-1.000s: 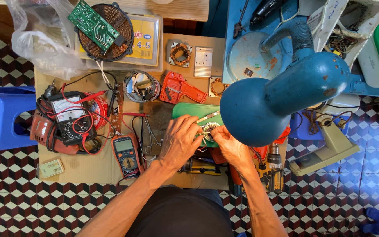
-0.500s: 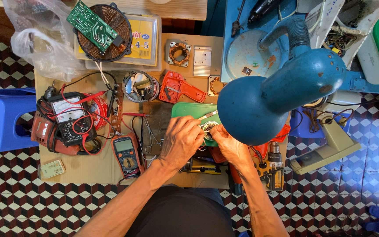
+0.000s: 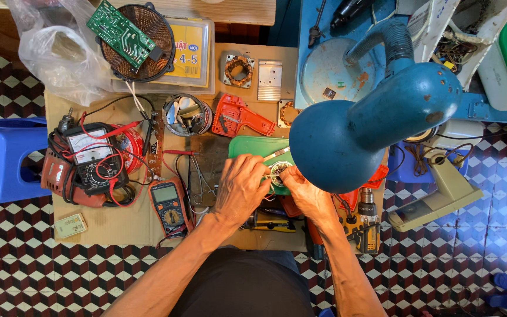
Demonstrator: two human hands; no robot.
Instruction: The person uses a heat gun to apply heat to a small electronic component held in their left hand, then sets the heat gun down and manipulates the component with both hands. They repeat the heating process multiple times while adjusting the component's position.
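Over a cluttered bench [image 3: 124,223], both hands' fingers [image 3: 259,176] pinch a small round metal part [image 3: 278,173].

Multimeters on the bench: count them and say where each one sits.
2. The black analog multimeter lies at the left among red and black leads; the orange-edged digital multimeter lies just left of the left hand. More may be hidden under the lamp.

Small round metal part [image 3: 278,174], looks like a bearing, lies flat on my green tray [image 3: 252,147], pinched between both hands, near the table's front edge, mid-width.
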